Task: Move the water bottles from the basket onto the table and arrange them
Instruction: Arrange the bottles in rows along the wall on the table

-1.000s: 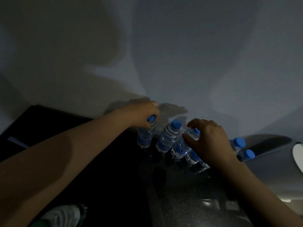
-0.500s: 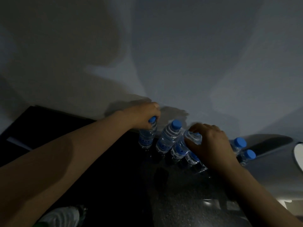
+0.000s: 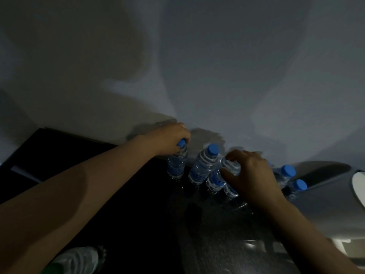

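Note:
Several small clear water bottles with blue caps stand in a row on the dark table (image 3: 207, 244) against the wall. My left hand (image 3: 167, 138) grips the neck of the leftmost bottle (image 3: 176, 165). A free bottle (image 3: 203, 165) stands to its right. My right hand (image 3: 250, 175) curls over the top of the third bottle (image 3: 217, 177), hiding its cap, with a fourth bottle partly under my palm. Two more bottles (image 3: 284, 175) (image 3: 296, 188) stand at the right end. No basket is in view.
A pale grey wall (image 3: 197, 76) rises right behind the row. A white rounded object (image 3: 358, 184) sits at the right edge. A shoe (image 3: 77, 261) shows at the bottom left beside the table.
My right hand has closed further down over the third bottle's top, covering its cap. My left hand keeps its grip on the leftmost bottle, barely shifted.

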A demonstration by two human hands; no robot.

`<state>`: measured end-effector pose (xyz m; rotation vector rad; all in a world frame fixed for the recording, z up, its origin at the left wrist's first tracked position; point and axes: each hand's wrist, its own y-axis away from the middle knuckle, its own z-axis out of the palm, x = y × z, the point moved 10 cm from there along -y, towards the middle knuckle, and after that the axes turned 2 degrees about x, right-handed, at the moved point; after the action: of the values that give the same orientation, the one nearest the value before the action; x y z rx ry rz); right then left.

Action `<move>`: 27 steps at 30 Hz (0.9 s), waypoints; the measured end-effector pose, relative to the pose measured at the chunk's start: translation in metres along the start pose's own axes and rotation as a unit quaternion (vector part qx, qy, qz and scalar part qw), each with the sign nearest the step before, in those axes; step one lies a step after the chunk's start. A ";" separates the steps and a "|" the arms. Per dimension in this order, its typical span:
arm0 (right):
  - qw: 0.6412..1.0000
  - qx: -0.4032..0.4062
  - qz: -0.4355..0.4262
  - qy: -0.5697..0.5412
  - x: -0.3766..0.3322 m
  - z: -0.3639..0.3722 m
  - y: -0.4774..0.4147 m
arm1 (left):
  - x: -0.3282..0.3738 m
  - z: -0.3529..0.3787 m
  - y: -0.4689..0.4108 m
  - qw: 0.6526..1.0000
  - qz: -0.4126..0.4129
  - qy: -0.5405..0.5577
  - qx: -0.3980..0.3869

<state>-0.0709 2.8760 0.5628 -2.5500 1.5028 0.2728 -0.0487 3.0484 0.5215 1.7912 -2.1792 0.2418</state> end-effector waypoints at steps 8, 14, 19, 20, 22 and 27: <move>1.000 -0.001 0.001 -0.002 -0.001 -0.005 0.008 | 0.000 0.003 0.004 0.999 -0.025 0.031 0.006; 1.000 0.005 0.000 -0.012 -0.001 -0.013 0.017 | 0.001 0.001 0.007 0.998 -0.052 0.023 0.031; 1.000 0.007 0.005 -0.013 0.003 -0.015 0.025 | 0.001 -0.008 0.005 0.996 -0.078 0.023 0.048; 1.000 0.003 0.006 -0.008 0.004 -0.014 0.026 | 0.003 -0.009 0.004 0.996 -0.077 0.022 0.048; 1.000 -0.002 0.009 -0.004 0.008 -0.015 0.027 | 0.007 -0.009 0.004 0.996 -0.073 0.017 0.048; 1.000 -0.004 0.026 -0.013 0.017 -0.019 0.028 | 0.011 -0.006 0.002 0.997 -0.072 0.009 0.041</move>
<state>-0.0864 2.8439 0.5755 -2.5063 1.5629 0.3166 -0.0516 3.0410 0.5312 1.9717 -2.0448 0.3159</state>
